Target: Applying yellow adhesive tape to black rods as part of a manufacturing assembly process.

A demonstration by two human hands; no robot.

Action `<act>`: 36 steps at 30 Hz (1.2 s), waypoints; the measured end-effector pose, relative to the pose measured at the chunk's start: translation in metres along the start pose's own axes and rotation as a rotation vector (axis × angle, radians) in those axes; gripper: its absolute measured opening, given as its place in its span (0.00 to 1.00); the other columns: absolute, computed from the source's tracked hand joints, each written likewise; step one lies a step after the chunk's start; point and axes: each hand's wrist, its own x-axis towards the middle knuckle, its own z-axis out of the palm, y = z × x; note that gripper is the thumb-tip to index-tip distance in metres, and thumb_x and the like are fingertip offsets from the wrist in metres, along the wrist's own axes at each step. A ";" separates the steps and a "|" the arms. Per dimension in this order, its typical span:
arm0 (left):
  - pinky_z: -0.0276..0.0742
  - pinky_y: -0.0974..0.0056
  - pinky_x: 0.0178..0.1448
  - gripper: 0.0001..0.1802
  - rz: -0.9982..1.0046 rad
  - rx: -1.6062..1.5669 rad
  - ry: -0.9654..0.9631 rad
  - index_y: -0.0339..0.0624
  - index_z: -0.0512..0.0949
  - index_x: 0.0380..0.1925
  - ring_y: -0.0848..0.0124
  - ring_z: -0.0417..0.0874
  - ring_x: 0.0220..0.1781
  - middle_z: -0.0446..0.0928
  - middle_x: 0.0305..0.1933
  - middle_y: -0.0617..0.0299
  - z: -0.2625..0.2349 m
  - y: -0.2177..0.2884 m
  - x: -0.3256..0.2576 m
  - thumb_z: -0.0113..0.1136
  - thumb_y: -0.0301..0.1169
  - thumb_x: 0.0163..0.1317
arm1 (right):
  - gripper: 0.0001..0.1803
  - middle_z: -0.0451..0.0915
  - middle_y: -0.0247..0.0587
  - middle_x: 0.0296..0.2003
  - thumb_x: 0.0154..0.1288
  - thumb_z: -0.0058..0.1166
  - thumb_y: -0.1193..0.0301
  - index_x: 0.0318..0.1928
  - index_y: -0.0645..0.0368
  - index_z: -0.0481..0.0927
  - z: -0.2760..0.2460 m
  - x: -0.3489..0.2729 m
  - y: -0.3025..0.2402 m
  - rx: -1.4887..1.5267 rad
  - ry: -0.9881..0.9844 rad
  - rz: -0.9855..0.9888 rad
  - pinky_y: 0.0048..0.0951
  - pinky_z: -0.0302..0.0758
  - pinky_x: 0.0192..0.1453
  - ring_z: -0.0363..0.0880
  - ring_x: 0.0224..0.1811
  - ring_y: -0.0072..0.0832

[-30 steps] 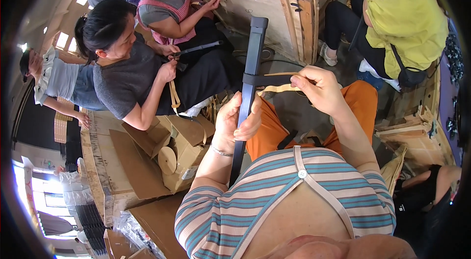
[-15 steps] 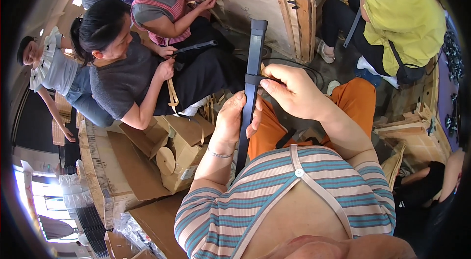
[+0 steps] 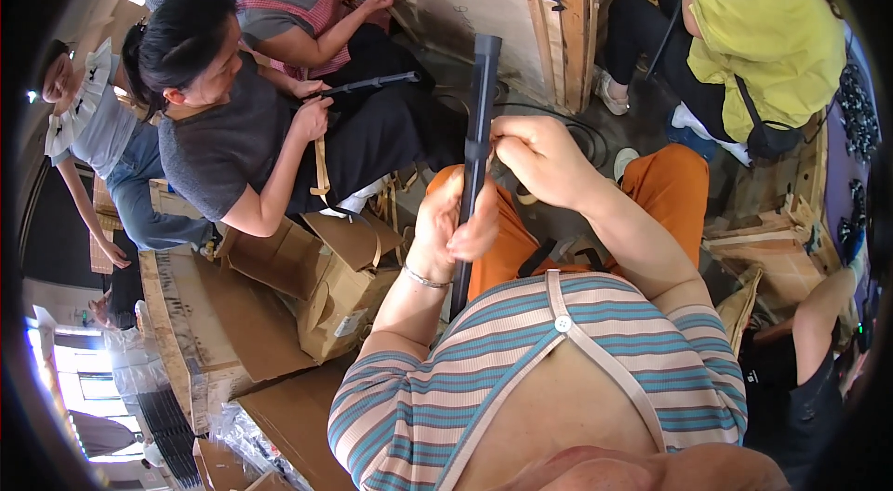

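A long black bar (image 3: pixel 481 100) stands almost upright before me, with a thicker capped top end and a narrow black band (image 3: pixel 475 152) around it partway down. My left hand (image 3: pixel 454 221) is wrapped around the bar below the band, and the lower end of the bar runs down in front of my striped top. Beside the band, my right hand (image 3: pixel 539 156) has its fingers curled and pinched against the right side of the bar. What lies in that pinch is too small and too covered to make out.
An open cardboard box (image 3: pixel 344 296) lies left of my legs, by a wooden crate (image 3: pixel 177 333). Co-workers sit at the left; one holds a similar black bar (image 3: pixel 372 82). A large wooden crate (image 3: pixel 484 17) stands ahead. A person in a yellow top (image 3: pixel 767 45) sits at the right.
The bar has turned about its length, now showing a narrower side. My right hand's fingers have curled in closer, and my left hand's fingers wrap further across the bar.
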 end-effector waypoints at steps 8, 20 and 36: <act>0.53 0.74 0.07 0.22 -0.086 -0.100 -0.230 0.35 0.63 0.22 0.76 0.59 0.04 0.62 0.07 0.62 -0.001 0.006 0.013 0.34 0.42 0.68 | 0.12 0.68 0.30 0.23 0.61 0.38 0.73 0.42 0.61 0.73 -0.007 -0.003 0.014 0.433 -0.119 0.454 0.17 0.63 0.30 0.62 0.24 0.14; 0.53 0.73 0.07 0.23 -0.114 -0.152 -0.349 0.35 0.65 0.26 0.75 0.58 0.06 0.62 0.09 0.61 -0.010 -0.002 0.023 0.38 0.45 0.66 | 0.12 0.67 0.25 0.23 0.62 0.52 0.67 0.42 0.61 0.76 -0.019 0.000 -0.014 0.626 -0.249 0.291 0.13 0.52 0.22 0.57 0.21 0.10; 0.53 0.74 0.05 0.16 -0.121 -0.238 -0.332 0.34 0.64 0.28 0.75 0.58 0.04 0.61 0.08 0.59 -0.005 -0.005 0.033 0.35 0.37 0.66 | 0.16 0.67 0.25 0.23 0.65 0.47 0.66 0.49 0.61 0.74 -0.031 -0.006 -0.005 0.648 -0.196 0.329 0.12 0.50 0.20 0.55 0.18 0.09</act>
